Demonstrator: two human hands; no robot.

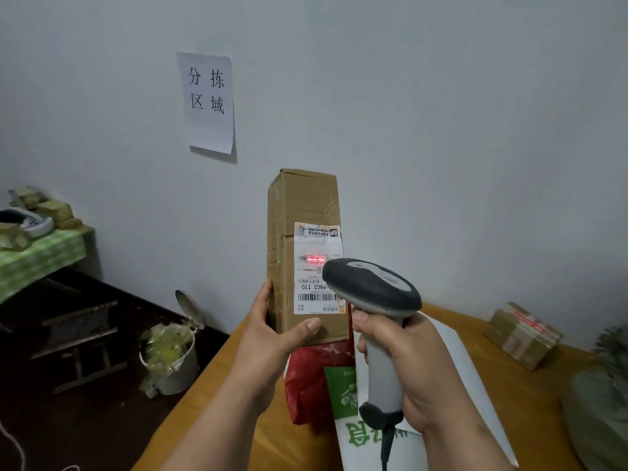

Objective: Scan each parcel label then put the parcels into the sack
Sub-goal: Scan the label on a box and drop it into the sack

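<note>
My left hand holds a tall brown cardboard parcel upright above the wooden table, gripping its lower end. A white shipping label faces me, and a red scan line glows across its upper barcode. My right hand grips a grey and black barcode scanner by the handle, its head aimed at the label from just to the right. Under the parcel lie a red plastic parcel and a white bag with green print. Another taped cardboard parcel rests at the table's far right.
The orange wooden table runs along a white wall bearing a paper sign. A grey-green sack shows at the right edge. On the dark floor to the left stand a lidded bin, a stool and a green-clothed table.
</note>
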